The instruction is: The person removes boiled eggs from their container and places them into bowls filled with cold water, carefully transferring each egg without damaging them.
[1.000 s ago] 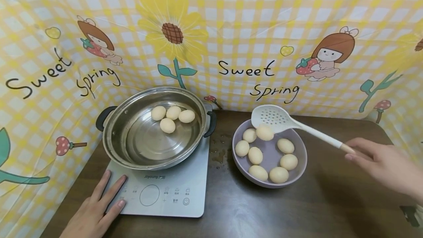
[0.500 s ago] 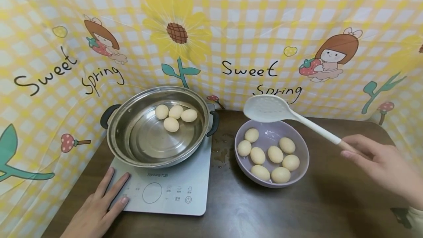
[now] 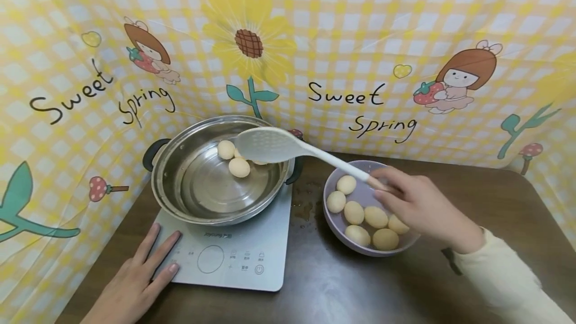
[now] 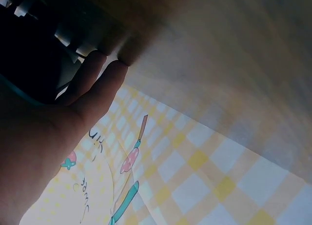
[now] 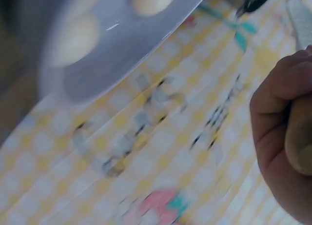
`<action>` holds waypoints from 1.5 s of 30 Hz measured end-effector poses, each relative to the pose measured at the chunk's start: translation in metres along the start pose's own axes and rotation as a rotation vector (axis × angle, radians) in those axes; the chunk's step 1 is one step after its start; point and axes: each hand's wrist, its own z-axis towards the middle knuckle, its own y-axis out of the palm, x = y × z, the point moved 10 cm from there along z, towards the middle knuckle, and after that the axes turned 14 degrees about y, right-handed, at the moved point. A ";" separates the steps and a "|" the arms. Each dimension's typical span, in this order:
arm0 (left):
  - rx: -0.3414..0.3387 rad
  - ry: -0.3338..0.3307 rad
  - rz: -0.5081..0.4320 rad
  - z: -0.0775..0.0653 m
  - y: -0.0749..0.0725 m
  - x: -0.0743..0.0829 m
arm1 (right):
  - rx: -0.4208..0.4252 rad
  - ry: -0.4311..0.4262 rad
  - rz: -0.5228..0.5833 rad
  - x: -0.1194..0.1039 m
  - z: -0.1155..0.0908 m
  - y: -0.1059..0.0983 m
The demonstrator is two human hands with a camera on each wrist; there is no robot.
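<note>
My right hand (image 3: 418, 204) grips the wooden end of a white slotted spoon (image 3: 272, 145), above a purple bowl (image 3: 332, 226). The spoon's perforated head reaches left over the right side of a steel pot (image 3: 177, 184), covering some of the eggs (image 3: 239, 167) in its water. More eggs (image 3: 354, 212) sit in the bowl, partly hidden by the hand. In the right wrist view, curled fingers (image 5: 273, 98) wrap the handle's wooden butt (image 5: 301, 142). My left hand (image 3: 135, 279) lies with fingers spread, fingertips on the front left of a white induction cooker (image 3: 243, 279).
The pot stands on the cooker, with black side handles (image 3: 154, 154). Water drops (image 3: 303, 211) wet the brown table (image 3: 310, 284) between cooker and bowl. A yellow checked cloth (image 3: 342, 29) hangs close behind everything.
An egg at the spoon's edge has dropped back among those in the bowl. The right hand has lifted the spoon and swung it left over the pot. The left hand stays in place.
</note>
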 end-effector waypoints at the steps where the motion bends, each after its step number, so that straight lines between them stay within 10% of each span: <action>1: 0.001 0.000 -0.003 0.000 0.000 0.000 | 0.009 -0.030 -0.030 -0.009 0.006 0.006; 8: -0.001 -0.008 0.002 0.000 0.001 0.001 | 0.138 -0.219 -0.255 -0.051 0.032 0.036; 17: 0.003 -0.012 0.003 0.000 -0.002 0.001 | 0.163 -0.253 -0.350 -0.059 0.047 0.048; 45: 0.028 0.001 0.011 0.001 -0.003 0.002 | -0.127 -0.303 -0.283 -0.065 0.037 0.044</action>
